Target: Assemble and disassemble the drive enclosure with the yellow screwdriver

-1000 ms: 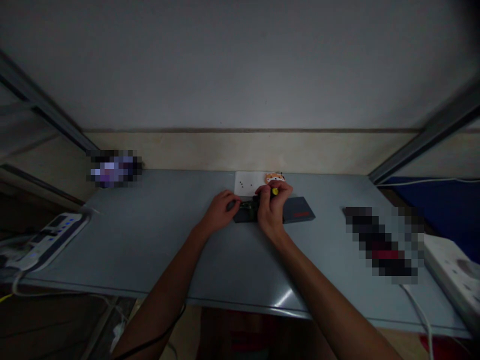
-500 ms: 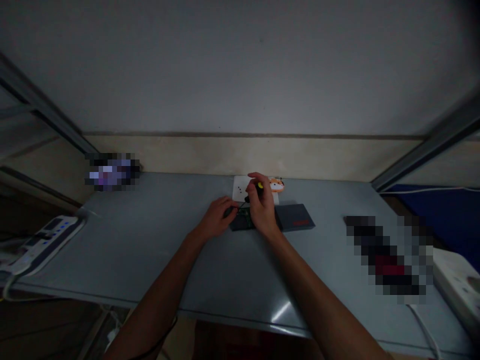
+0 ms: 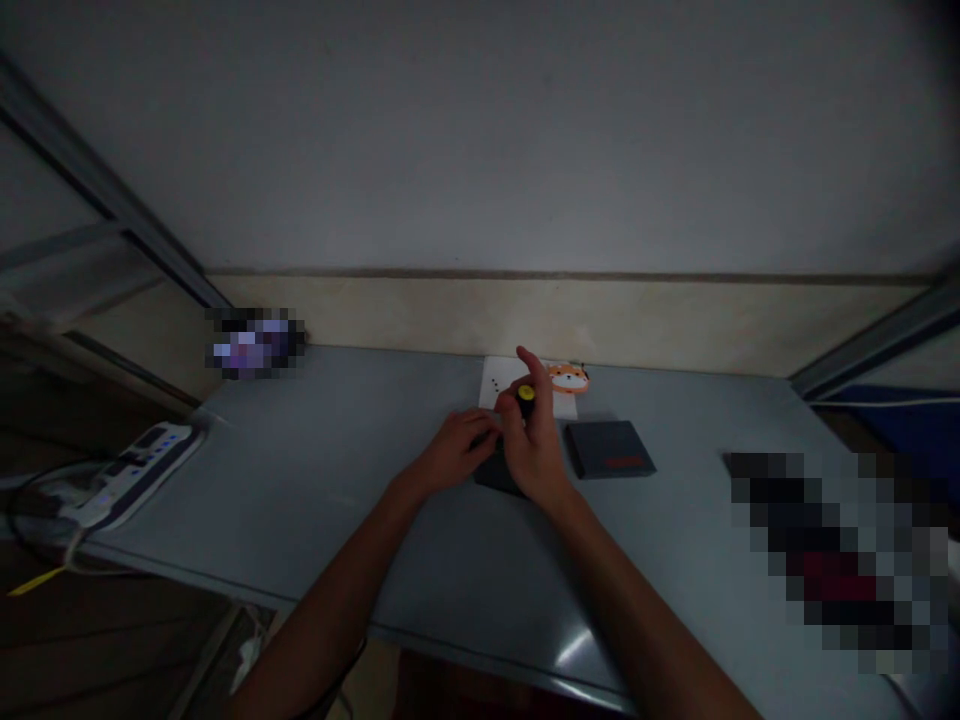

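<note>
My right hand (image 3: pixel 534 440) is closed around a screwdriver (image 3: pixel 526 397) with a black handle and a yellow end cap. Its index finger points up along the handle, and the tool stands nearly upright with its tip hidden. Beside it, my left hand (image 3: pixel 463 446) has its fingers and thumb drawn together close to the screwdriver; what they pinch is hidden. Under both hands lies a dark flat casing (image 3: pixel 499 477), mostly covered, with a trace of green on it. Just right of my right hand lies a dark grey cover (image 3: pixel 611 450) with a red mark.
Behind my hands lies a white sheet (image 3: pixel 491 398) with several small dark screws, beside an orange-and-white fox-face item (image 3: pixel 568 378). A power strip (image 3: pixel 142 475) with cables sits at the left edge. Blurred-out items stand at back left (image 3: pixel 255 345) and right (image 3: pixel 817 550).
The screwdriver has gone from slanted to nearly upright. The casing has shifted nearer to me and is more covered by my hands. The whole view has turned slightly left.
</note>
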`<state>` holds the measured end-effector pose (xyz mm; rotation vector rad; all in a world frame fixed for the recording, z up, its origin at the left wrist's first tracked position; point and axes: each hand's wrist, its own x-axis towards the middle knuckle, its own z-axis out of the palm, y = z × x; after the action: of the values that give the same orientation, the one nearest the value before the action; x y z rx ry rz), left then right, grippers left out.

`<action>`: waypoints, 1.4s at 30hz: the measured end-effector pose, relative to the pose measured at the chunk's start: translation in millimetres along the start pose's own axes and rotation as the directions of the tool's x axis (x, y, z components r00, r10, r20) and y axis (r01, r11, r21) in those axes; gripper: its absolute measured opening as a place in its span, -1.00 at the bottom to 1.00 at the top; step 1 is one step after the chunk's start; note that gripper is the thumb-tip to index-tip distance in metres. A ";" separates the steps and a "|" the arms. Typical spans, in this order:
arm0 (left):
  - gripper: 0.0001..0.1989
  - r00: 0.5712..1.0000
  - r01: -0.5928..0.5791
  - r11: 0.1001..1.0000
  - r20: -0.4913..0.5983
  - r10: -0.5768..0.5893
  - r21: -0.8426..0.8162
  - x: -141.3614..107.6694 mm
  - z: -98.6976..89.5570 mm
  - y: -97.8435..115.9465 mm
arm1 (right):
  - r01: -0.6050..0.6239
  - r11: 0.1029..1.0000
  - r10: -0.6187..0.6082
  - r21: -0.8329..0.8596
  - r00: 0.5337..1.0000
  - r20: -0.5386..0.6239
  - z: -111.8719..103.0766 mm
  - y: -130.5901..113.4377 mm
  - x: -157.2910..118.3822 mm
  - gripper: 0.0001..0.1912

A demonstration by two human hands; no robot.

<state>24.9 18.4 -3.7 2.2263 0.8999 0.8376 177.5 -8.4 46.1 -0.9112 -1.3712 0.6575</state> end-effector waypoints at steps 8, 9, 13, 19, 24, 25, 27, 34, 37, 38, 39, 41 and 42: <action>-0.88 0.993 0.112 0.994 -0.017 -0.113 -0.013 -2.2 -0.5 2.0 | -0.038 0.978 0.055 0.205 0.995 -0.078 -0.1 5.0 1.3 -0.54; -0.87 0.993 0.113 0.994 -0.018 -0.113 -0.008 -2.1 -0.3 2.5 | -0.043 0.976 0.058 0.214 0.996 -0.067 -1.0 4.7 2.2 -0.62; -0.84 0.995 0.102 0.995 -0.023 -0.101 0.020 -1.1 -1.2 5.8 | -0.046 0.963 0.074 0.267 0.993 -0.095 -5.0 4.2 7.6 -0.77; -0.85 0.997 0.077 0.997 -0.016 -0.076 0.028 -1.2 -2.3 7.2 | -0.090 0.912 0.116 0.400 0.992 -0.041 -9.8 5.9 12.9 -0.83; -0.83 0.998 0.065 0.997 -0.024 -0.064 0.033 -1.7 -0.3 4.5 | -0.089 0.925 0.093 0.370 0.996 0.007 -7.8 4.4 11.7 -0.83; -0.83 0.998 0.063 0.997 -0.029 -0.062 0.036 -1.9 0.1 3.9 | -0.086 0.934 0.092 0.346 0.996 -0.001 -7.1 4.4 11.5 -0.82; -0.83 0.997 0.062 0.997 -0.038 -0.060 0.042 -2.3 0.6 2.8 | -0.077 0.949 0.089 0.304 0.996 -0.026 -6.5 4.8 11.5 -0.81; -0.85 0.998 0.058 0.997 -0.035 -0.056 0.058 -1.8 1.0 3.0 | -0.107 0.960 0.125 0.259 0.991 -0.055 -11.9 5.9 13.8 -0.84; -0.84 0.997 0.069 0.996 -0.043 -0.066 0.056 -1.6 1.3 3.5 | -0.102 0.958 0.116 0.268 0.993 -0.036 -11.8 5.5 12.1 -0.86; -0.83 0.997 0.073 0.996 -0.044 -0.071 0.051 -1.6 1.5 3.6 | -0.096 0.958 0.107 0.268 0.994 -0.026 -11.1 5.4 11.1 -0.86; -0.83 0.996 0.078 0.996 -0.046 -0.076 0.046 -1.6 1.7 3.7 | -0.090 0.960 0.098 0.267 0.995 -0.017 -10.3 5.4 10.0 -0.85; -0.82 0.995 0.087 0.995 -0.046 -0.085 0.045 -1.5 1.9 3.8 | -0.082 0.961 0.085 0.264 0.996 -0.001 -8.8 5.4 8.0 -0.84; -0.82 0.995 0.088 0.995 -0.047 -0.086 0.045 -1.5 2.0 4.0 | -0.081 0.961 0.083 0.265 0.997 0.003 -8.3 5.3 7.3 -0.84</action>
<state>27.0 14.3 -2.6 2.1988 1.0399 0.8371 187.1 -0.9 45.7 -0.7573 -1.2082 0.8776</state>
